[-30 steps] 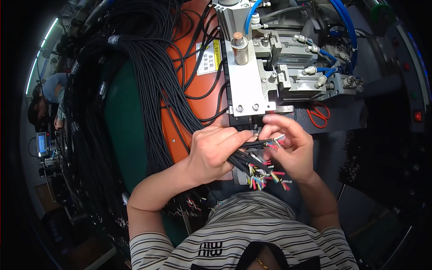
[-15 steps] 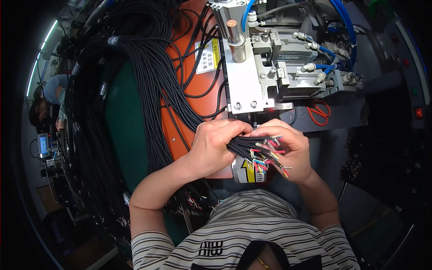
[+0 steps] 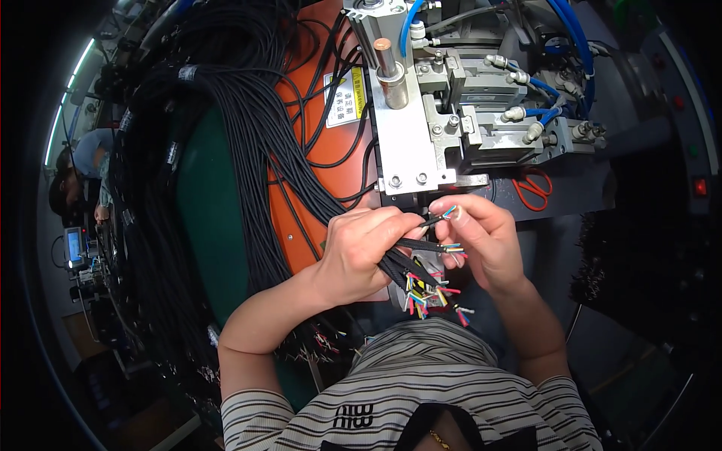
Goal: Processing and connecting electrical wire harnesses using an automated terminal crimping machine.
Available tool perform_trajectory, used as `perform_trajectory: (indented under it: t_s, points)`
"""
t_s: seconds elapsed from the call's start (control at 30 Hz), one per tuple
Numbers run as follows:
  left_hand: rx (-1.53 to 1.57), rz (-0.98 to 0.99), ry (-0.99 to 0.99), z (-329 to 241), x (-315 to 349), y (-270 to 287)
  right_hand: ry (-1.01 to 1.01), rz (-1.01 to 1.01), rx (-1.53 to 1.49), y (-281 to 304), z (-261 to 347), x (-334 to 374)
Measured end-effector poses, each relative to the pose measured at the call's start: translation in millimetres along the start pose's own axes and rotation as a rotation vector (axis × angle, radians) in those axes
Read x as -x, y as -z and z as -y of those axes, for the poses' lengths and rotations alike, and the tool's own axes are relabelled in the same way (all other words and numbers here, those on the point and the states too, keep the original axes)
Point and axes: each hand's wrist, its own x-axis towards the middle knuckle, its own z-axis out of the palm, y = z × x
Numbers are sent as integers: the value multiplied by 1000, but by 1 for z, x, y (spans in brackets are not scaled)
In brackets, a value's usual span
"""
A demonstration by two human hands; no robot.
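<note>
My left hand (image 3: 357,244) is wrapped round a bundle of black cables (image 3: 400,264). Their stripped ends (image 3: 423,298), with short red, white, yellow and blue wires, fan out to the right and down. One cable end (image 3: 432,222) stands apart above the others, its coloured wires between the thumb and forefinger of my right hand (image 3: 492,244). That hand's lower fingers curl beside another cable's wire tips. From my left hand the long black cables (image 3: 263,143) run up and away to the left.
A metal machine (image 3: 406,143) with pneumatic cylinders and blue hoses stands just beyond my hands. Orange-handled scissors (image 3: 532,189) lie at its right. Under the cables are an orange plate (image 3: 331,169) and a green surface (image 3: 203,203). A person (image 3: 90,158) sits far left.
The cable ends have spread out and now hang lower. My right hand has drawn away from the bundle to one separated cable end. My left hand keeps its grip.
</note>
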Motion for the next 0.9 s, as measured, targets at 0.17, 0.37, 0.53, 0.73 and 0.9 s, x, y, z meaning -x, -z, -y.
perform_trajectory:
  t_s: [0.17, 0.37, 0.53, 0.73, 0.9]
  points:
    - [-47, 6, -82, 1, -1, -6, 178, -74, 331, -10, -8, -3]
    - [-194, 51, -22, -11, -2, 2, 25, -76, -1, -9, -5, 1]
    - [-39, 21, -14, -2, 0, -1, -10, 4, -102, -2, -3, 0]
    - [154, 109, 5, 1, -6, 7, 30, 72, 80, 6, 1, -3]
    - [232, 157, 39, 7, -3, 10, 7, 108, 48, 4, 5, -4]
